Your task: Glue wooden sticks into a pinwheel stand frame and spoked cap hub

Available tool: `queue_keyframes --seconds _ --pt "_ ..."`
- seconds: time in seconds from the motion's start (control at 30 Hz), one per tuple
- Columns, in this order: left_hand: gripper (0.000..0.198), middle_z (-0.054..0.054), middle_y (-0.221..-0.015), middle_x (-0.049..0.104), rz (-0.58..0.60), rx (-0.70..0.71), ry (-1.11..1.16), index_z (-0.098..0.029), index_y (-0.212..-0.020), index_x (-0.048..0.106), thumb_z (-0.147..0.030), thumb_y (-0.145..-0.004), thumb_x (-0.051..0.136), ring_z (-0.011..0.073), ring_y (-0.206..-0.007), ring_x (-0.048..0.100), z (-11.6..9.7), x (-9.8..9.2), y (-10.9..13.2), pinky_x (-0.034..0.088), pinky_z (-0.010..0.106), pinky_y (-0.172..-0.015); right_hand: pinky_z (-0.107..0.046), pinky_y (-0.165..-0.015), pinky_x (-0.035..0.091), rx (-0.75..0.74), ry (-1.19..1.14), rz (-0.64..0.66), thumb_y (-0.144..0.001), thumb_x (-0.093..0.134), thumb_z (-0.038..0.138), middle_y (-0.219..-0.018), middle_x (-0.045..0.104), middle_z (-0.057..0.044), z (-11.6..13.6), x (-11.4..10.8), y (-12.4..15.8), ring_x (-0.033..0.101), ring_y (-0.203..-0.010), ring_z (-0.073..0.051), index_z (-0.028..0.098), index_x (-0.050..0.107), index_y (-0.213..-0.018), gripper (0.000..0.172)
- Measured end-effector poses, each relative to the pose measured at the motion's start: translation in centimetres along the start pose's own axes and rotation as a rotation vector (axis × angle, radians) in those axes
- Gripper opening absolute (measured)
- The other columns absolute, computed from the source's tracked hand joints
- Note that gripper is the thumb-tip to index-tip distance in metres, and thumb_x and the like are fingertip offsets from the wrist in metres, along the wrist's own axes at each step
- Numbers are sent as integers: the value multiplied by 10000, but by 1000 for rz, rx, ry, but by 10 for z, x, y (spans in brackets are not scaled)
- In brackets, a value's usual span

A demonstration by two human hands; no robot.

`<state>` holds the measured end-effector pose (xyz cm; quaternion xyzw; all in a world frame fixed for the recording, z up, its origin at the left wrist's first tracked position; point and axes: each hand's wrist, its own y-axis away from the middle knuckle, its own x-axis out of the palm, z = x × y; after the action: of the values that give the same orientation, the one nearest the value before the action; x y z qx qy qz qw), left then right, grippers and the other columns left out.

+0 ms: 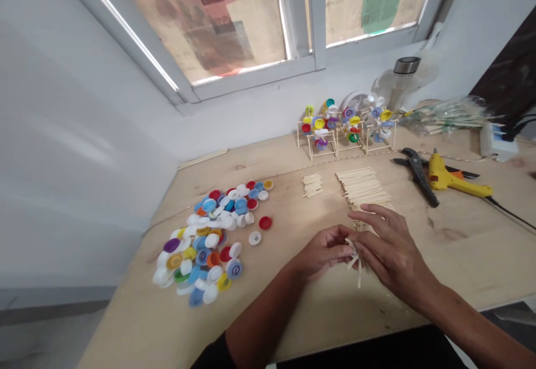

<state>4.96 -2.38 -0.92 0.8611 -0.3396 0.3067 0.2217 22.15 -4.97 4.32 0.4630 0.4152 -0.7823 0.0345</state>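
My left hand [326, 254] is closed on a small assembly of thin wooden sticks [354, 259] whose ends poke out at several angles. From the other side, my right hand [391, 252] has its thumb side and fingers pressed against the same piece; its upper fingers stretch over the table. The fingers hide the centre of the assembly. Just beyond my hands lies a row of wooden sticks [360, 186], with a smaller group of short sticks [312, 185] to its left. A spread of coloured bottle caps [209, 221] covers the table's left part.
Small stick-and-cap wheel models [319, 129] stand by the wall, before a white fan [355, 100] and a bottle [402, 81]. At right lie black-handled cutters [419, 176], a yellow glue gun [456, 182] with its cord, a bag of sticks [450, 115] and a power strip [498, 143].
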Motion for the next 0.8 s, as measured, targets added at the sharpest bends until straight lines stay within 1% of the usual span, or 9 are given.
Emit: queue_keyframes --seconds 0.07,0.2,0.37,0.5,0.53,0.6,0.67,0.73,0.8 --pt "321 18 -778 587 0 1 -5 -136 -882 582 -275 -667 777 132 -720 578 0 0 0 444 291 -719 -465 -907 414 -15 19 6 -840 543 138 -1163 609 -109 2 0 -1 464 -1170 -273 169 638 -956 153" --pt "295 23 -785 591 13 12 -24 -137 -880 580 -287 -694 753 135 -711 585 -1 0 1 451 304 -724 -458 -898 420 -34 61 7 -842 517 109 -1123 637 -88 4 -5 -7 493 -1152 -265 188 632 -1009 218" --pt "311 19 -784 583 -7 3 -44 -135 -881 590 -258 -663 776 120 -681 576 0 1 2 470 300 -714 -449 -911 416 3 94 -158 -820 541 122 -1022 669 -59 -1 -25 -22 538 -1088 -248 200 619 -913 144" --pt "330 22 -779 590 -22 8 -24 -140 -895 587 -259 -656 779 121 -674 581 0 1 2 477 296 -709 -437 -917 422 150 108 -267 -832 530 126 -966 670 -61 -5 -45 -24 556 -1064 -241 219 602 -945 163" --pt "333 25 -781 593 -18 13 -17 -140 -901 587 -261 -656 779 126 -681 585 0 1 2 479 301 -713 -424 -904 431 196 113 -282 -845 516 137 -939 669 -58 -5 -48 -20 568 -1042 -234 226 602 -939 155" --pt "336 32 -793 598 -6 21 -10 -138 -914 593 -260 -659 776 134 -695 590 0 0 2 481 308 -721 -395 -858 448 260 118 -260 -868 495 162 -867 667 -47 -8 -49 -8 598 -967 -217 234 599 -913 134" --pt "341 41 -812 605 6 29 -8 -135 -934 602 -254 -663 773 138 -707 594 0 -1 2 481 310 -726 -382 -830 451 262 104 -182 -882 491 190 -778 662 -25 -13 -44 11 620 -854 -197 235 591 -900 112" --pt "343 48 -830 613 7 32 -5 -136 -948 607 -250 -669 769 144 -718 601 1 -2 2 479 311 -730 -393 -856 438 234 86 -121 -885 496 203 -691 648 4 -18 -37 33 622 -753 -177 224 583 -956 114" --pt "347 54 -845 622 4 27 -1 -139 -954 607 -251 -669 769 150 -722 609 1 -4 2 478 315 -734 -395 -869 433 261 72 -72 -880 508 206 -659 632 20 -21 -29 54 620 -728 -167 219 575 -995 134"
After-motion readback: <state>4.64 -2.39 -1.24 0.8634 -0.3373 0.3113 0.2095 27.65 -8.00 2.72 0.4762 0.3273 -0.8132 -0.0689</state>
